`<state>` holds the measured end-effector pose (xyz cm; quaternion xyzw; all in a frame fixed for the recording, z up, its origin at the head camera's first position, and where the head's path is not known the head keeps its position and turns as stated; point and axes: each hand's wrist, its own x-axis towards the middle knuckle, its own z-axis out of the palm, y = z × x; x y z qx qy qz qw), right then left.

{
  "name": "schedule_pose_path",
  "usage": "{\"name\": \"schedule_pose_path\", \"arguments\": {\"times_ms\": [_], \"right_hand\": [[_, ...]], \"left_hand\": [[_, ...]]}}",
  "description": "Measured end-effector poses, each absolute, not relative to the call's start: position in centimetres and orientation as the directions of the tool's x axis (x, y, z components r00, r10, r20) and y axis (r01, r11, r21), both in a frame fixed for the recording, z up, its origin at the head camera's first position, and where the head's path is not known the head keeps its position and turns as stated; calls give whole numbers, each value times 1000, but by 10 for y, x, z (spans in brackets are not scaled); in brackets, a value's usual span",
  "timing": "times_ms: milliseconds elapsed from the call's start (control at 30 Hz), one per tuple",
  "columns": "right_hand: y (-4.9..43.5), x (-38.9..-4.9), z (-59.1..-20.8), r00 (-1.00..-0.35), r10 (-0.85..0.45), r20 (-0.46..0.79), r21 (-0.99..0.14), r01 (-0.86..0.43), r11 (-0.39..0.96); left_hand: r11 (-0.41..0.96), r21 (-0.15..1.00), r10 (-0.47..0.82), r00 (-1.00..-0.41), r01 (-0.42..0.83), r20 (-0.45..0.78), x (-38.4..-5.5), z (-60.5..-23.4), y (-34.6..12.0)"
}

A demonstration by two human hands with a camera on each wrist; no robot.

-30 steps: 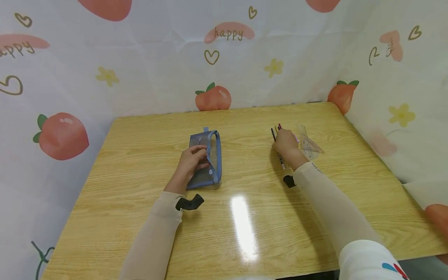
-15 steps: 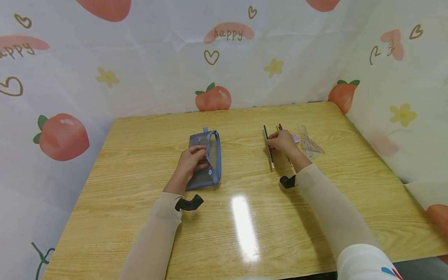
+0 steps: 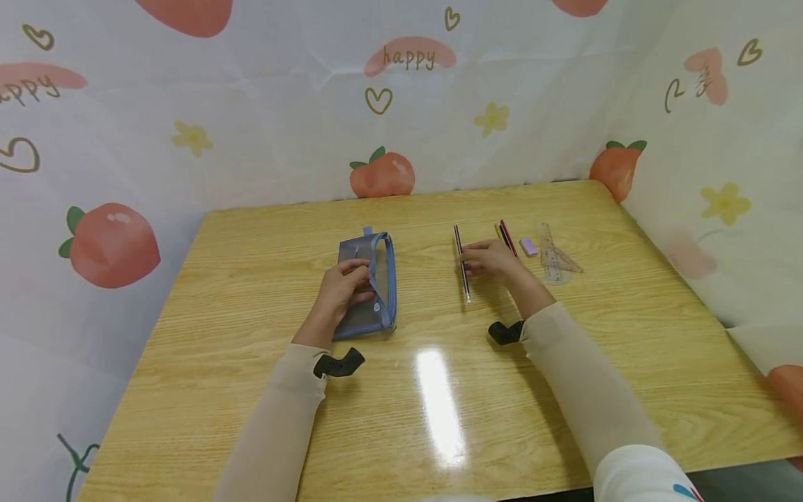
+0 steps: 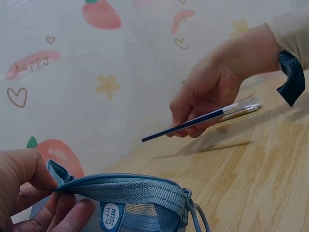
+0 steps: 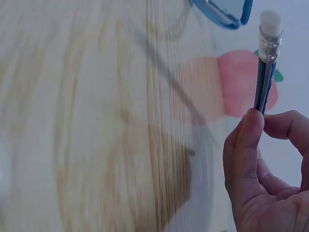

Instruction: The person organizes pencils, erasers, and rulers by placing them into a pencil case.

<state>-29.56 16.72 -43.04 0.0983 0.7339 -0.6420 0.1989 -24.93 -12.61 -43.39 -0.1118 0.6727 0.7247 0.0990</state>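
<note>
My left hand (image 3: 343, 284) pinches the upper edge of a blue mesh pencil case (image 3: 390, 279), which lies on the table with its zip opening gaping towards the right. Seen from the left wrist, thumb and fingers hold the fabric beside the zip of the case (image 4: 130, 188). My right hand (image 3: 492, 259) pinches a dark pencil (image 3: 463, 268) between thumb and fingertips, raised above the table. A white eraser in a silver band tops this pencil (image 5: 265, 72) in the right wrist view. From the left wrist, a second slim shape runs along its eraser end.
Right of the right hand lie several more pencils or pens (image 3: 507, 237), a purple eraser (image 3: 528, 247) and clear plastic rulers (image 3: 555, 261). The wooden table (image 3: 263, 279) meets a peach-printed cloth (image 3: 282, 139) at its back and sides.
My right hand has lifted the pencil from the group on the right and carried it leftward, uncovering the purple eraser. The left hand and the pencil case stay in place.
</note>
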Motion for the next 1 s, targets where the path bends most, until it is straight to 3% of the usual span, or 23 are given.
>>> {"name": "schedule_pose_path", "arguments": {"times_ms": [1000], "right_hand": [[125,-288,-439,-884,-237,-403,-900,429,-72]], "left_hand": [[-108,949,-20,-954,-297,-300,-251,-434,-125]]}}
